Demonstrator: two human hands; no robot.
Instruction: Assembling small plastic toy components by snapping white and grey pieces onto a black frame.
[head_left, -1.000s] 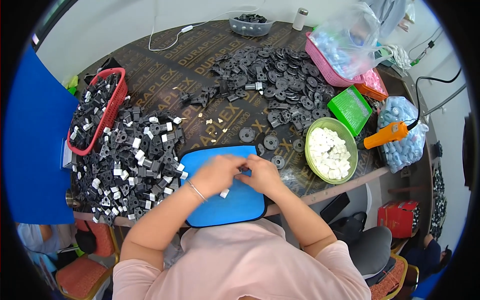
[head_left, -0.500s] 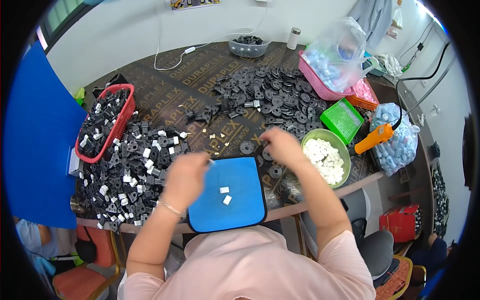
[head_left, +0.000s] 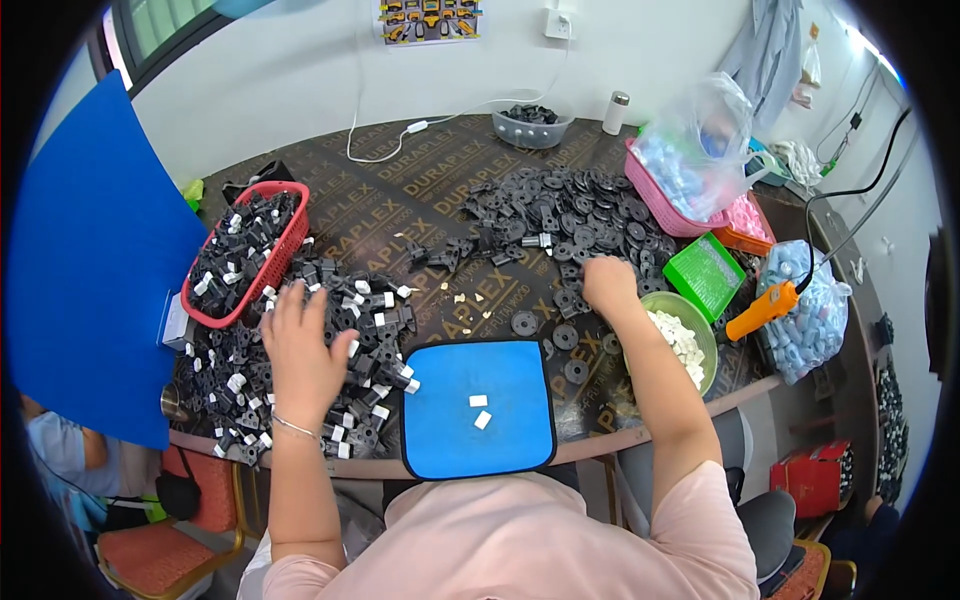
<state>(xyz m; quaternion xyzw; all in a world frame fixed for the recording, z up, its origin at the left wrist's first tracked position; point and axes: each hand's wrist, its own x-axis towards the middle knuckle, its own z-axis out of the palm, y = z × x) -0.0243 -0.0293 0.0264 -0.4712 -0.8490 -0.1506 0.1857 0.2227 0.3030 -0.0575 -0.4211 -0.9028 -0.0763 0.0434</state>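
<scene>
My left hand (head_left: 303, 352) hovers over a heap of black plastic parts with white blocks on them (head_left: 225, 375), fingers spread and nothing in its grasp. At the near edge of a pile of round black plastic discs (head_left: 590, 208), my right hand (head_left: 612, 286) reaches down with curled fingers. Its fingertips are hidden, so what they pinch cannot be made out. Between my arms lies a blue mat (head_left: 480, 452). Two small white blocks, one (head_left: 478, 400) above the other (head_left: 483, 421), rest on it.
Partly behind my right forearm stands a green bowl (head_left: 712, 365) of white blocks. Beyond it are a bright green tray (head_left: 708, 275), an orange-handled tool (head_left: 762, 310) and a bag of light blue pieces (head_left: 815, 330). A red basket (head_left: 270, 270) of black parts stands left.
My left hand has swung left from the mat's edge to the black-and-white heap and its fingers have spread. My right hand has reached farther into the discs. The view has shifted.
</scene>
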